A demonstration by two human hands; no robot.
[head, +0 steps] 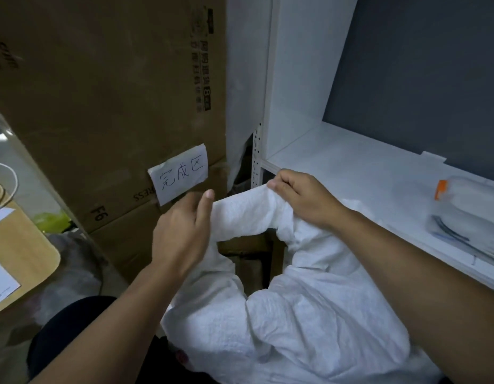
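Observation:
A crumpled white cloth [290, 314] hangs in front of me, bunched over my lap and looping up to both hands. My left hand [182, 231] holds one end of a rolled upper strip of it, thumb raised along the fabric. My right hand [301, 200] grips the other end of that strip with fingers curled over the top edge. The strip sags between the two hands, and through the gap under it a dark space shows below.
A tall cardboard box [107, 106] with a handwritten paper label [180, 173] stands at the left. A white shelf [365, 173] at the right bears a clear plastic packet [467, 217] with an orange tag. A wooden tabletop [21, 250] lies at the far left.

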